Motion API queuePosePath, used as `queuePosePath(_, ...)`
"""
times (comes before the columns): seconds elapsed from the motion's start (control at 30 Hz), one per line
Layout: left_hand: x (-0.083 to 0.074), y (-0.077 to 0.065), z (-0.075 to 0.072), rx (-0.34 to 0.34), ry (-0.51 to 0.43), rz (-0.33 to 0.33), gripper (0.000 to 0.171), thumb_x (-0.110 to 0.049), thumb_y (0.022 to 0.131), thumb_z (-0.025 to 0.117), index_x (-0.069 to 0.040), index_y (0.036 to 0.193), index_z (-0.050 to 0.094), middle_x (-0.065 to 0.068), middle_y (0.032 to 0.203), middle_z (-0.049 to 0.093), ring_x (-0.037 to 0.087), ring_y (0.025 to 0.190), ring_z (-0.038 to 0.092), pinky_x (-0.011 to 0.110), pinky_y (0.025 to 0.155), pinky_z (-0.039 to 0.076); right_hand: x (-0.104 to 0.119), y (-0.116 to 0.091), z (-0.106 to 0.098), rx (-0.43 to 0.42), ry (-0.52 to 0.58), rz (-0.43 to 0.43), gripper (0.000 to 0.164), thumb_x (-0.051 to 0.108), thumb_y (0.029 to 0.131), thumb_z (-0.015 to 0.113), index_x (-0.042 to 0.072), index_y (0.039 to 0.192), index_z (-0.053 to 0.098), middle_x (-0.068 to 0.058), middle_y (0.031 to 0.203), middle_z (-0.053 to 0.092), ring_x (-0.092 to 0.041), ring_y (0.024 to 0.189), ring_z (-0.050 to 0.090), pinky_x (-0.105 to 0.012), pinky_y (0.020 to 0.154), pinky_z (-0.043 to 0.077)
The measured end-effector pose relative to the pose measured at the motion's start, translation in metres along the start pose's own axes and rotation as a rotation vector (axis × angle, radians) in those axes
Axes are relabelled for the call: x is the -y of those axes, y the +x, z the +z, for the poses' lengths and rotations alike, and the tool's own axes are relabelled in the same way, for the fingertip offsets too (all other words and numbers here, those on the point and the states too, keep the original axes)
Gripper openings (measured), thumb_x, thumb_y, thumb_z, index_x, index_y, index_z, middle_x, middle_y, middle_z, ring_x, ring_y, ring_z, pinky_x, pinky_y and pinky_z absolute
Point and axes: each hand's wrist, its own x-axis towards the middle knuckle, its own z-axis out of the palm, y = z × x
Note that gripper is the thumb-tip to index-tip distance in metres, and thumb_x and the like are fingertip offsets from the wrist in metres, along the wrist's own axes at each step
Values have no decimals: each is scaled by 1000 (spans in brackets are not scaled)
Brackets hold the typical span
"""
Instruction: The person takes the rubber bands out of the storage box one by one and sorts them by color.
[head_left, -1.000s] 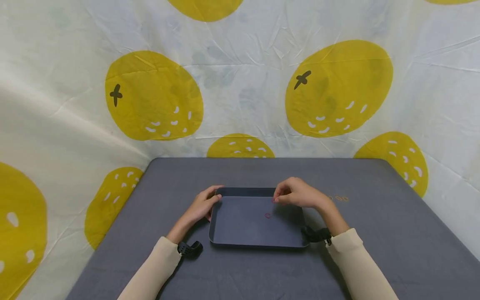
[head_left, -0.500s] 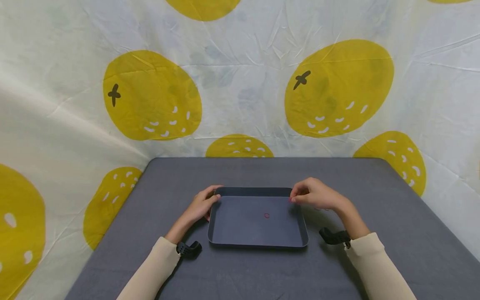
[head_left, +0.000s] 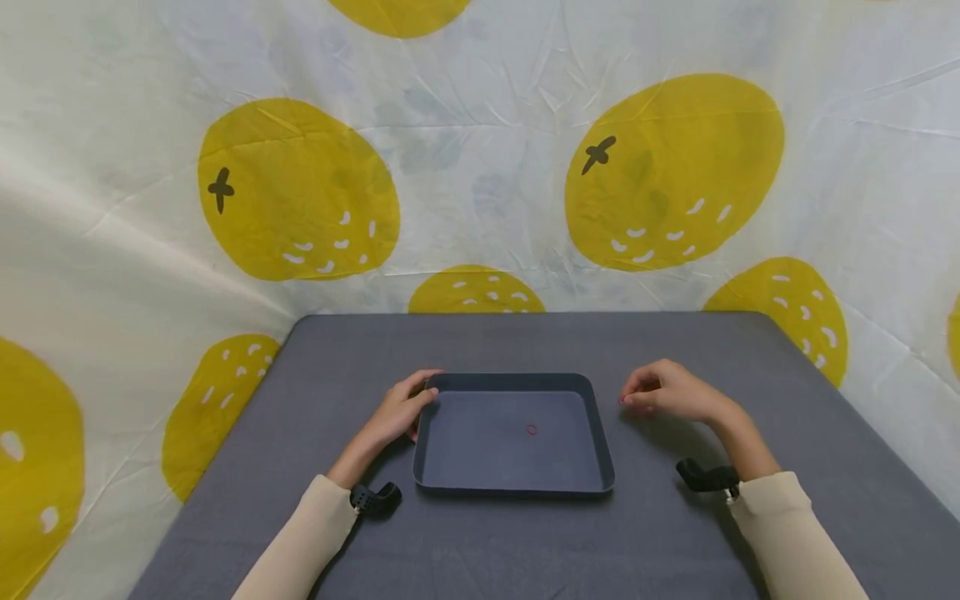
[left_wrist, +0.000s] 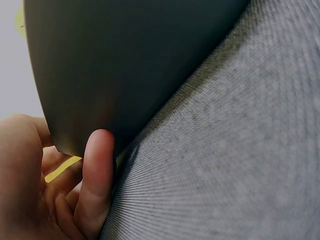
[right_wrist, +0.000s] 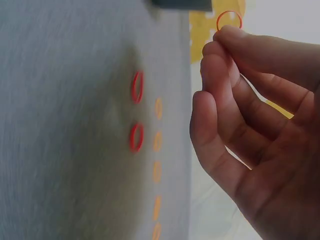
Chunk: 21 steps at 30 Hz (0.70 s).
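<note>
A dark grey rectangular tray (head_left: 480, 454) lies on the table, with a thin red rubber band (head_left: 532, 430) on its floor. My left hand (head_left: 398, 412) grips the tray's far left corner. In the left wrist view, fingers show at the underside of the tray's wall (left_wrist: 125, 65). Beyond the tray's right side, my right hand (head_left: 672, 392) is raised over the table. Thumb and fingertips pinch another red rubber band (right_wrist: 241, 21), clearly seen in the right wrist view. Two red bands (right_wrist: 134, 90) lie on the table below that hand.
Several orange rubber bands (right_wrist: 157, 171) lie in a row beside the red ones; my right hand hides them in the head view. Grey cloth (head_left: 495, 550) covers the table. A white curtain with yellow fruit prints (head_left: 480, 200) hangs behind and at the sides.
My right hand has moved right, from above the tray to beyond its right side, with the red rubber band still pinched. The left hand stays on the tray.
</note>
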Motion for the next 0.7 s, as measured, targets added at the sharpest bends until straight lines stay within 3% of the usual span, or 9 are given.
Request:
queuePosePath(0.17,1,0,0,6,-14,-1,46,-33,108,56,-26,153,51,17,146,59,18,39,51,43,42,55,-18,-4,-7,-18,5,28,13,6,96,70,-4,100,76,-16,96,77,-13,79,70,-30,69,59)
queuePosePath(0.33,-1,0,-1,-2,-14,-3,46,-33,108,55,-26,153,51,18,153,52,19,39,51,43,42,55,-28,-10,-14,-36,-6,59,14,8,97,70,-3,102,76,-13,90,75,-12,75,66,-29,67,56)
queuePosePath(0.4,-3,0,-1,-1,-10,-7,45,-33,108,55,-26,153,52,17,151,54,19,39,51,43,43,55,-31,-13,-17,-34,-12,65,15,9,97,70,-3,101,76,-12,88,74,-11,73,63,-29,65,55)
queuePosePath(0.7,1,1,0,-3,-5,-12,45,-34,108,55,-27,152,52,16,116,68,19,40,52,42,42,55,-43,-23,-28,-15,-18,117,14,7,96,69,-6,98,74,-10,84,71,-6,70,59,-27,63,56)
